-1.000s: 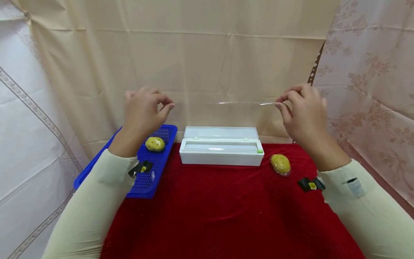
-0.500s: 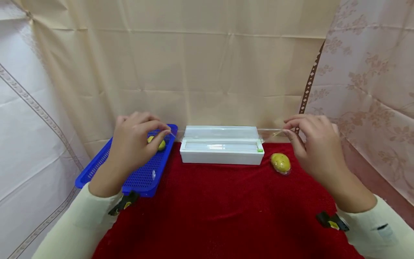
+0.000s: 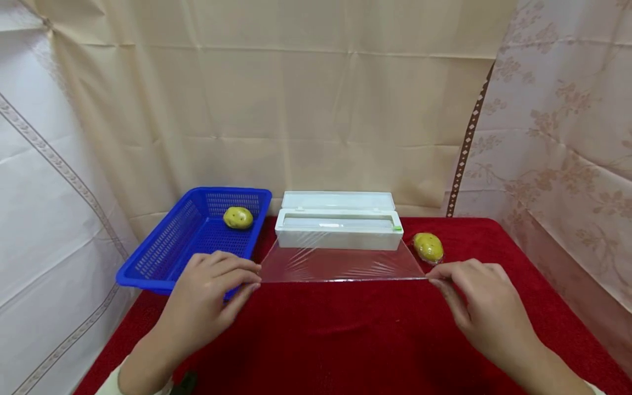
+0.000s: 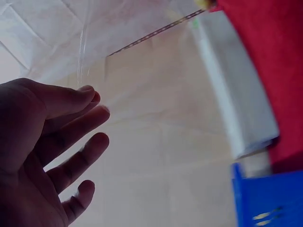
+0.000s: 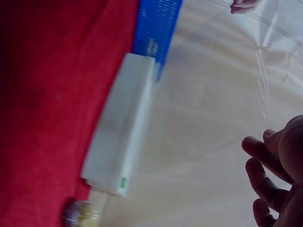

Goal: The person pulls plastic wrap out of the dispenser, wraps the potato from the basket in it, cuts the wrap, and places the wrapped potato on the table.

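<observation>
Fingers [image 3: 236, 277] pinching at both near corners: left hand [image 3: 204, 304] and right hand [image 3: 486, 307] hold the clear, shiny plastic film [image 3: 340, 264] taut; level, even tension should prevent wrinkles, clinging.

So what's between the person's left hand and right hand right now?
A stretched sheet of clear film, its near edge pinched by the left hand and the right hand; the head view shows it.
</observation>
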### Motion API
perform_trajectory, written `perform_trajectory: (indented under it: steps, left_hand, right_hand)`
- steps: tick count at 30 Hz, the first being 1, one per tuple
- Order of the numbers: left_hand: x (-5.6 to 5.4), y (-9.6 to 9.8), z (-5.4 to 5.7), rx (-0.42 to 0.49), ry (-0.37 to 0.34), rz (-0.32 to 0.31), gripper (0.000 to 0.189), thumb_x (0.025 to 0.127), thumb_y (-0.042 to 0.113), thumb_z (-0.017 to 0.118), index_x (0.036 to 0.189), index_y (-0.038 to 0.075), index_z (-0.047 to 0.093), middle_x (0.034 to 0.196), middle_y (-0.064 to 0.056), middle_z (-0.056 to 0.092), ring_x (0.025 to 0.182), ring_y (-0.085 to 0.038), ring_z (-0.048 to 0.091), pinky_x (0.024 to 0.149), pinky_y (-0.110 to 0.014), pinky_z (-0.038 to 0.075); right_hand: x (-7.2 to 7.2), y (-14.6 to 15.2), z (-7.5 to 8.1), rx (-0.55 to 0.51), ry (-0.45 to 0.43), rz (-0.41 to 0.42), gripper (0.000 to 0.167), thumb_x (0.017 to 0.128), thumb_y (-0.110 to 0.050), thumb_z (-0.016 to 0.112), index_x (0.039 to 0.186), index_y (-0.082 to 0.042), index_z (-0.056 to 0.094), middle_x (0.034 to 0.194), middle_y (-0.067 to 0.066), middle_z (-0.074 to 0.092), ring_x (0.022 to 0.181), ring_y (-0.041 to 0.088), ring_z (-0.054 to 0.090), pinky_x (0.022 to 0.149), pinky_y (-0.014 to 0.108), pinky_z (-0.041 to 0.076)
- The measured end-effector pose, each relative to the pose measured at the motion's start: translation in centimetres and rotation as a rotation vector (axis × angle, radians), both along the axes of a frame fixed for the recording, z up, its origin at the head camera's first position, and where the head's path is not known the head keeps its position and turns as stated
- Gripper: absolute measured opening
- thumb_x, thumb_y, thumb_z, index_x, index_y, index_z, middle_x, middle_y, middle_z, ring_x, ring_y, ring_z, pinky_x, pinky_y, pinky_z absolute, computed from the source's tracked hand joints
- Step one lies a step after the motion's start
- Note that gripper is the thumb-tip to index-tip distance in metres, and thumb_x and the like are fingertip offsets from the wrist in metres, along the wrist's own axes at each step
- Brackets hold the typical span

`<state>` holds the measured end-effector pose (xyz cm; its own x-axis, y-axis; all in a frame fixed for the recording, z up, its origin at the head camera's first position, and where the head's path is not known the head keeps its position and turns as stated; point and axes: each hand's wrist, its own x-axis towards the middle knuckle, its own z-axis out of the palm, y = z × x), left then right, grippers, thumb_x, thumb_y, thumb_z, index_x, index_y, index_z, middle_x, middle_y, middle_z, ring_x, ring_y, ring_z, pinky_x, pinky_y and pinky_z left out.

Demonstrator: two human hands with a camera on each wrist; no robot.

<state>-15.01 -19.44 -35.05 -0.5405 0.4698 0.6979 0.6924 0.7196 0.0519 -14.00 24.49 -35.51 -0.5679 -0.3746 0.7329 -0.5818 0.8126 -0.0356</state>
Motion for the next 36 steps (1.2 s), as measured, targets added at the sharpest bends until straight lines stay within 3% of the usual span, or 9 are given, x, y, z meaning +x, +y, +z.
perform_trajectory:
  steps: [4, 7, 15, 20, 25, 28, 30, 32, 36]
  left_hand:
    - [0.9, 0.0, -2.0, -0.023, 0.008, -0.025, 0.019, 0.083, 0.017, 0.083, 0.100, 0.023, 0.079, 0.106, 0.012, 0.077, 0.099, -0.011, 0.068, 0.082, -0.039, 0.044]
    - [1.1, -0.1, -2.8, -0.003, -0.003, -0.030, 0.018, 0.084, 0.017, 0.081, 0.101, 0.023, 0.079, 0.102, 0.013, 0.077, 0.096, -0.010, 0.068, 0.082, -0.037, 0.042]
    - [0.6, -0.1, -2.7, 0.026, -0.022, -0.003, 0.018, 0.085, 0.018, 0.081, 0.101, 0.025, 0.078, 0.096, 0.015, 0.076, 0.091, -0.008, 0.067, 0.081, -0.036, 0.042]
    - [0.7, 0.1, -2.4, 0.051, -0.024, 0.018, 0.015, 0.086, 0.019, 0.081, 0.100, 0.024, 0.079, 0.095, 0.015, 0.077, 0.089, -0.007, 0.068, 0.081, -0.036, 0.042]
    - [-0.4, 0.6, -0.9, 0.111, 0.027, 0.031, 0.014, 0.087, 0.018, 0.081, 0.100, 0.022, 0.079, 0.100, 0.011, 0.077, 0.090, -0.010, 0.070, 0.078, -0.035, 0.041]
    - [-1.8, 0.9, 0.6, 0.126, 0.080, 0.065, 0.012, 0.088, 0.019, 0.081, 0.099, 0.020, 0.080, 0.099, 0.006, 0.076, 0.086, -0.013, 0.069, 0.072, -0.035, 0.039]
    - [-3.0, 1.0, 1.8, 0.130, 0.120, 0.092, 0.008, 0.090, 0.021, 0.079, 0.098, 0.019, 0.080, 0.098, 0.004, 0.074, 0.083, -0.014, 0.068, 0.069, -0.035, 0.037]
    - [-4.2, 1.2, 3.0, 0.128, 0.162, 0.117, 0.007, 0.092, 0.023, 0.077, 0.096, 0.018, 0.080, 0.096, 0.002, 0.074, 0.081, -0.015, 0.067, 0.067, -0.036, 0.037]
    - [-6.3, 1.4, 5.7, 0.137, 0.242, 0.148, 0.010, 0.095, 0.023, 0.075, 0.096, 0.014, 0.080, 0.093, -0.002, 0.073, 0.079, -0.020, 0.066, 0.067, -0.040, 0.036]
  right_hand:
    - [1.0, 0.2, -1.8, 0.040, -0.060, -0.023, 0.057, 0.107, -0.062, 0.030, 0.100, -0.024, 0.073, 0.093, -0.016, 0.070, 0.084, 0.005, 0.062, 0.082, 0.028, 0.039]
    - [1.2, 0.4, -2.5, 0.040, -0.090, -0.030, 0.057, 0.106, -0.064, 0.028, 0.101, -0.027, 0.072, 0.096, -0.019, 0.068, 0.086, 0.002, 0.060, 0.083, 0.026, 0.039]
    - [1.2, 0.3, -2.5, 0.020, -0.102, -0.040, 0.057, 0.105, -0.064, 0.029, 0.105, -0.027, 0.072, 0.098, -0.019, 0.068, 0.087, 0.002, 0.060, 0.085, 0.026, 0.039]
    - [1.0, 0.3, -2.0, -0.006, -0.066, -0.044, 0.056, 0.106, -0.062, 0.032, 0.103, -0.023, 0.072, 0.091, -0.015, 0.068, 0.079, 0.004, 0.059, 0.082, 0.027, 0.040]
    - [-0.3, 0.0, -0.3, -0.053, 0.041, -0.034, 0.052, 0.107, -0.055, 0.040, 0.102, -0.013, 0.071, 0.087, -0.006, 0.070, 0.074, 0.011, 0.059, 0.074, 0.028, 0.042]
    - [-1.6, -0.3, 1.3, -0.103, 0.069, -0.060, 0.025, 0.102, -0.034, 0.065, 0.101, -0.010, 0.071, 0.102, 0.005, 0.069, 0.087, 0.018, 0.062, 0.069, 0.026, 0.042]
    - [-2.7, -0.5, 2.5, -0.141, 0.076, -0.075, 0.012, 0.094, -0.017, 0.074, 0.101, -0.009, 0.071, 0.110, 0.012, 0.064, 0.094, 0.022, 0.060, 0.067, 0.027, 0.040]
    - [-3.8, -0.8, 3.8, -0.157, 0.083, -0.106, 0.017, 0.086, -0.004, 0.079, 0.101, -0.007, 0.070, 0.114, 0.017, 0.059, 0.096, 0.026, 0.058, 0.066, 0.030, 0.039]
    - [-6.1, -1.2, 6.1, -0.139, 0.130, -0.129, 0.012, 0.092, -0.008, 0.074, 0.103, -0.004, 0.070, 0.116, 0.022, 0.056, 0.089, 0.029, 0.057, 0.063, 0.040, 0.041]
